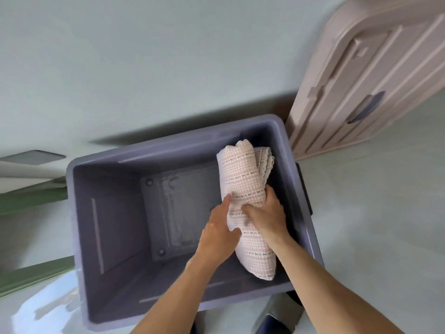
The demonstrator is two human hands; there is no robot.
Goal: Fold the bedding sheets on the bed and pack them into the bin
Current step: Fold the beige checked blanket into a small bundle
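A grey-purple plastic bin (79,213) stands open on the pale floor below me. Inside it, against the right wall, a folded pink-checked sheet (243,172) with dark stitched stripes stands on its edge. My left hand (219,235) presses against the sheet's left side with the fingers pointing up. My right hand (265,215) grips the sheet's middle from the right. Both forearms reach down into the bin. The left part of the bin's bottom is bare.
A beige bin lid (356,78) leans against the wall at the upper right. A green edge (31,201) and white fabric (24,169) show at the left. Dark objects (274,317) lie on the floor below the bin.
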